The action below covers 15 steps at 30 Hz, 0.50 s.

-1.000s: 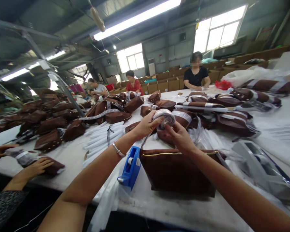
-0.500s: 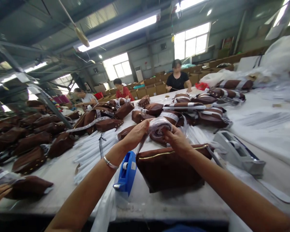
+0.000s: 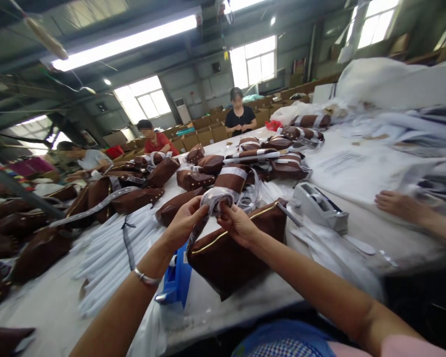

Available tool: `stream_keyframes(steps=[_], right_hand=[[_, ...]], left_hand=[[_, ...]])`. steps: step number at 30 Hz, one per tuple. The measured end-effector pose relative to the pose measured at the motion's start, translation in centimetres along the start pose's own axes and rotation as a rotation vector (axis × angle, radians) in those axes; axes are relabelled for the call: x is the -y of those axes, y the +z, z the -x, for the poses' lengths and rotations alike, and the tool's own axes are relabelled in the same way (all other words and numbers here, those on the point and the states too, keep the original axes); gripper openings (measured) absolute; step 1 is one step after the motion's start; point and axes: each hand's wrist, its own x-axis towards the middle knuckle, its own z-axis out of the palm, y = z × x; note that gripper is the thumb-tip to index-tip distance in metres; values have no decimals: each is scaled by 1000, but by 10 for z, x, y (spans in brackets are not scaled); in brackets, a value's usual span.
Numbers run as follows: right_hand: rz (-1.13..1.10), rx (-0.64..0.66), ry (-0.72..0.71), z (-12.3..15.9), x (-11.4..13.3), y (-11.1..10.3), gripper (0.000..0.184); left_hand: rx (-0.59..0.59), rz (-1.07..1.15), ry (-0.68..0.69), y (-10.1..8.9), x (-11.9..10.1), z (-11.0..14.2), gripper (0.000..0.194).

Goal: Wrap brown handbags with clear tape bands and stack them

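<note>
A coiled strap, wrapped in clear plastic, is held between both my hands above a dark brown bag with a gold zipper. My left hand grips the coil's left side, thumb toward me. From the right, my right hand has its fingers closed at the coil's centre. The strap's tail runs down from the coil to the bag's left end. Beside that end, partly behind my left forearm, stands a blue tape dispenser. A grey tape dispenser is right of the bag.
White rolled tubes lie left of my arm. Several wrapped brown bags cover the table behind and left. A co-worker's hand rests on white sheeting at right. Another person in black is across the table.
The view has swung right, so things sit further left. My hands still hold the coil, which looks smaller. A co-worker's hand now shows at right; the one at far left is out of view.
</note>
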Motion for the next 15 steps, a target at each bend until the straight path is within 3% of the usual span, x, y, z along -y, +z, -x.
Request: stream_keyframes(steps=[2,4,7,9,11,13,15], right_hand=[[269,54,-60,13,12,-6,42],[612,13,-196,35,30,-22,45],[958,-261,-372,73,60,-69,30],[915,-507,-346,90,76,-110,47],[852,-654,-254,94,87,-148,56],[778,-689,-86,85,93,-175,63],[676,-641,35,69,97,-190,69]], left_hand=[[-52,43,-34,4,8,5,55],[-110,88,-60,5,13,10,56],[-174,134,-60,2,15,18,53],[-173,147,-61,1,14,20,48],[-151,158,-67,3,13,22,44],[-134,165,-81,6,11,22,43],[-131,168,-97,10,11,22,44]])
